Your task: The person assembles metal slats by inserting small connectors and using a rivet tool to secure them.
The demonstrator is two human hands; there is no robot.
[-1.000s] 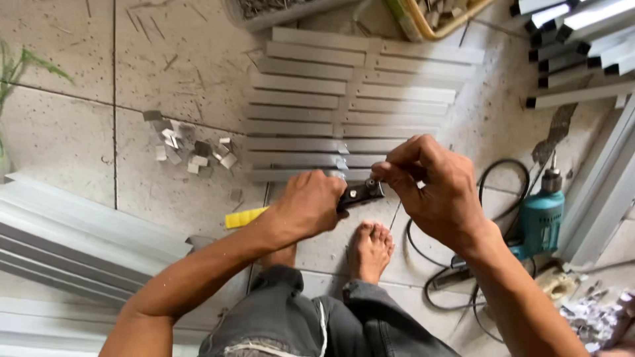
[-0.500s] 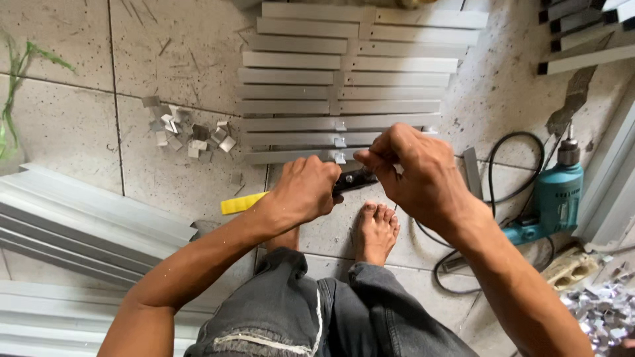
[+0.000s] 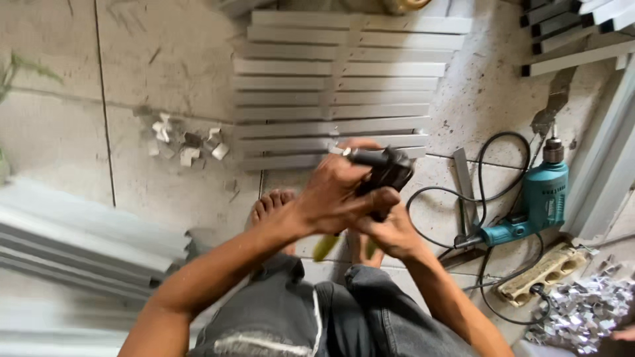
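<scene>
2 hands meet on a black tool (image 3: 382,173): the left hand (image 3: 337,198) wraps it from above, the right hand (image 3: 390,231) grips below, steadying it. Slats (image 3: 337,92) and a drill (image 3: 536,205) lie within reach.

Floor: pale tiled floor (image 3: 59,139), dusty.
Centre: grey metal slats (image 3: 331,92) in rows.
Left: metal scraps (image 3: 185,142), long profiles (image 3: 79,244).
Right: teal drill (image 3: 536,205), power strip (image 3: 546,272), shiny offcuts (image 3: 585,311).

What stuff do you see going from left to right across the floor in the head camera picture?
Stack of metal strips → little metal scraps → slatted metal panel → hands holding a black tool → teal drill → pile of shiny metal bits.
</scene>
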